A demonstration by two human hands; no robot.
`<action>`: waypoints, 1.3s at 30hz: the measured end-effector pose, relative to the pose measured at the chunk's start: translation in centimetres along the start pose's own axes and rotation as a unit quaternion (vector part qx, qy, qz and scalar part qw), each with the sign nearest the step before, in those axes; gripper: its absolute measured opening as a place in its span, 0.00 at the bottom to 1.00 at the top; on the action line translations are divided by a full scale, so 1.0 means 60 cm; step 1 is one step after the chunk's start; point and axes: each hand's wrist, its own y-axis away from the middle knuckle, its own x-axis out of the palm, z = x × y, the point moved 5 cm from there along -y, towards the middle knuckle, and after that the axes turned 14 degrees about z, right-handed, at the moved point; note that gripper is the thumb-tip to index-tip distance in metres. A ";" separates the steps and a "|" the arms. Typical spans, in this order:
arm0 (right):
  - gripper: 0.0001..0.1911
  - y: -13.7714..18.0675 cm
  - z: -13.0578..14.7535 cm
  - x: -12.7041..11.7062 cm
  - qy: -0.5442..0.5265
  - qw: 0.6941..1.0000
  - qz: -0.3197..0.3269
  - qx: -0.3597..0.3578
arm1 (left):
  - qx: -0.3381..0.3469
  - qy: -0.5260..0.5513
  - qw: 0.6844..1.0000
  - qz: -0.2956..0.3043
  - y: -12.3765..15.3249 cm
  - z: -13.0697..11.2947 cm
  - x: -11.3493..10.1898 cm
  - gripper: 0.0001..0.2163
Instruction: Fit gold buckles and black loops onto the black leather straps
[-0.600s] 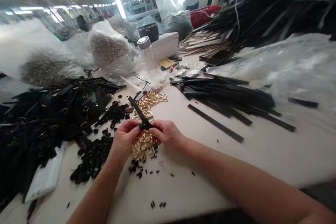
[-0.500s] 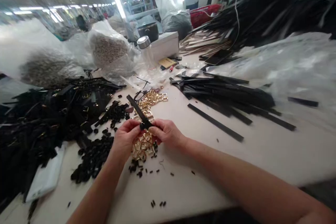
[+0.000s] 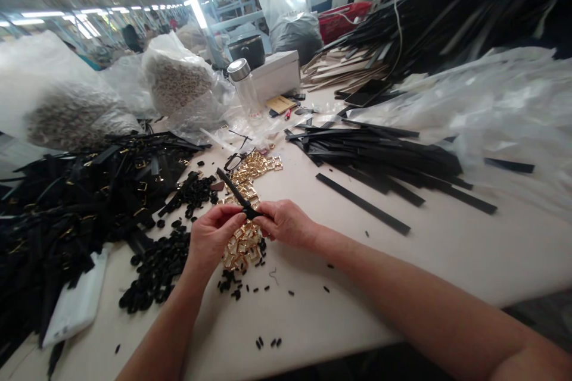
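Observation:
A black strap (image 3: 233,188) slants up and to the left from between my two hands. My left hand (image 3: 213,233) pinches its near end, thumb and fingers closed. From the other side my right hand (image 3: 285,223) is closed on the same end; its fingertips are partly hidden. A small dark piece at the pinch is too hidden to name. Under and behind the hands spreads a pile of gold-coloured buckles (image 3: 243,244). Left of my left hand lies a heap of small black rings or loops (image 3: 154,271).
Strips with gold buckles form a big black heap (image 3: 89,202) at left, beside a white flat object (image 3: 78,303). Loose black strips (image 3: 379,152) lie at right near clear plastic (image 3: 482,95). A glass bottle (image 3: 243,86), a white box (image 3: 277,74) and filled bags (image 3: 176,80) stand behind.
The view has shifted slightly. The strap's far end has dipped a little and both hands have moved closer around its near end.

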 end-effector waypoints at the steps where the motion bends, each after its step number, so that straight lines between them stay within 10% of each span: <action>1: 0.07 0.000 0.002 -0.001 0.016 1.000 0.005 -0.003 | -0.001 -0.013 1.000 0.007 -0.001 -0.001 0.000 0.11; 26: 0.10 -0.002 -0.014 -0.004 -0.018 0.995 0.098 -0.011 | -0.086 0.006 0.992 0.097 0.000 0.022 0.002 0.13; 39: 0.07 0.002 -0.004 -0.012 0.122 0.992 -0.023 0.022 | 0.055 -0.067 0.994 0.064 0.003 0.002 0.020 0.08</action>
